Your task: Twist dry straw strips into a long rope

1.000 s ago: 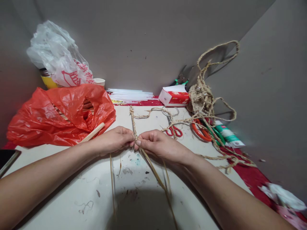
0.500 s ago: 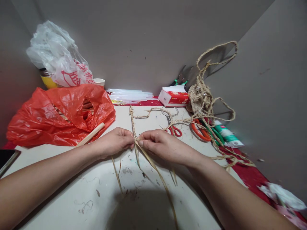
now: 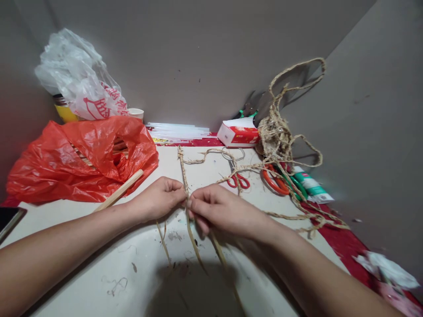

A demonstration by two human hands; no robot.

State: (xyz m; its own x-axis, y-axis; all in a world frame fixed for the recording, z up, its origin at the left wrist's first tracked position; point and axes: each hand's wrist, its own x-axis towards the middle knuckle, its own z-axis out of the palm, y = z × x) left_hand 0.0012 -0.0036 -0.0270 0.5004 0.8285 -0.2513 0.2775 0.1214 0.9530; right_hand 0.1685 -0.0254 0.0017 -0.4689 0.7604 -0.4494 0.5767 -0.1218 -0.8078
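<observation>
A thin straw braid [image 3: 184,169] runs down the table toward me, and both hands meet at its near end. My left hand [image 3: 167,197] is closed, thumb and fingers pinching strands at the braid's left side. My right hand [image 3: 220,208] is closed too, its thumb and forefinger pinching at the right side of the same spot. Loose flat straw strands [image 3: 194,246] fan out below the hands over the tabletop. The exact crossing of the strands is hidden by my fingertips. From the braid's far end, a plaited cord [image 3: 205,154] leads right.
At the left lie a red plastic bag [image 3: 82,154], a wooden stick [image 3: 120,189] and a phone [image 3: 9,220]. Red-handled scissors [image 3: 238,181], a tangled heap of braided cord [image 3: 276,132], a tube [image 3: 312,185] and a red-white box [image 3: 238,133] stand right. White sticks [image 3: 178,131] lie behind.
My right hand has shifted slightly, its fingers curling lower by the braid's end. The loose strands below have swung, one now hanging beneath the right hand. My left hand stays nearly in place.
</observation>
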